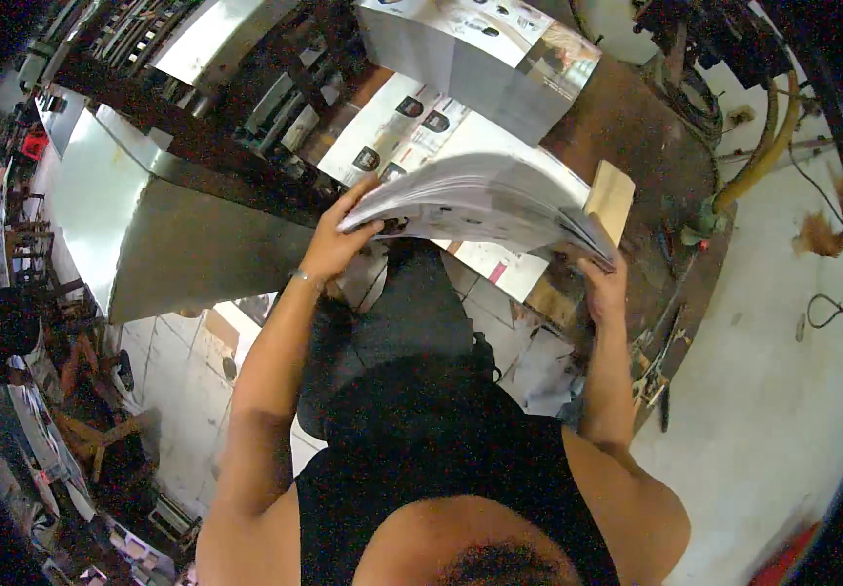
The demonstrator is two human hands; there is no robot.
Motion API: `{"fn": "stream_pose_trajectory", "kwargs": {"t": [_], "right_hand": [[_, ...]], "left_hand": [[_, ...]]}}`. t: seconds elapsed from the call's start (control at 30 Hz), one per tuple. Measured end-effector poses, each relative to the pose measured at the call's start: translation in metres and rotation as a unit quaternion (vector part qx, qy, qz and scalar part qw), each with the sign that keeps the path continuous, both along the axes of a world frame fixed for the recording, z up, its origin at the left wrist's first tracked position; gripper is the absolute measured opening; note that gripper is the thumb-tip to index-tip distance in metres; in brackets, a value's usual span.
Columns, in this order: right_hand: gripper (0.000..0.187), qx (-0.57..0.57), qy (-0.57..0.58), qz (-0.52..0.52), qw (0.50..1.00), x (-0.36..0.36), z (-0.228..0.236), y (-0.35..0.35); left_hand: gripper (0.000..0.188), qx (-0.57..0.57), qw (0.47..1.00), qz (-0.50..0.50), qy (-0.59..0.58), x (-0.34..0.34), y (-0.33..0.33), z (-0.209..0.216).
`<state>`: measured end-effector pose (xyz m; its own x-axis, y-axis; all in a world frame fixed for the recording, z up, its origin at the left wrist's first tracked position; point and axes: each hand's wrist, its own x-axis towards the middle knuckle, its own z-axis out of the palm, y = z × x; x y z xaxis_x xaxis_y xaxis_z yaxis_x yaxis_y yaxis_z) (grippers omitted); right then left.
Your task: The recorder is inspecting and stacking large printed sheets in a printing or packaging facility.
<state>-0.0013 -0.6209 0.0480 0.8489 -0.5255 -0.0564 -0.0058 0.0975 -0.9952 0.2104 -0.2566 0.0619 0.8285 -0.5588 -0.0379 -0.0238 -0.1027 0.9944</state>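
Note:
A thick sheaf of printed paper sheets (494, 186) is held between my hands and bows upward in an arch. My left hand (338, 239) grips its left end, with the thumb below and the fingers at the upper edge. At the right end, my right hand (605, 285) is closed around the sheets' lower corner. Beneath and behind the sheaf, more printed sheets (392, 132) with dark pictures lie on the brown table (626, 127). A tall stack of printed sheets (455, 63) stands at the back. Beside the sheaf's right end rests a light wooden block (612, 195).
A large metal machine cover (197, 234) juts out at the left, below dark machinery (275, 107). A yellowish hose (763, 161) and cables run along the right. Small tools (670, 342) lie by the table's right edge. Tiled floor (172, 391) shows at lower left.

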Motion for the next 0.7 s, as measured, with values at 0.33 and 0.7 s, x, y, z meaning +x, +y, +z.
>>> {"fn": "stream_pose_trajectory", "kwargs": {"t": [0.33,0.7], "right_hand": [[0.038,-0.207,0.049,-0.058,0.975,0.062,0.013,0.016],[0.036,-0.043,0.107,-0.039,0.993,0.048,0.04,-0.005]], "left_hand": [[0.057,0.012,0.997,0.025,-0.072,0.048,-0.032,-0.005],[0.048,0.045,0.999,-0.005,-0.017,0.031,-0.009,0.029]]}}
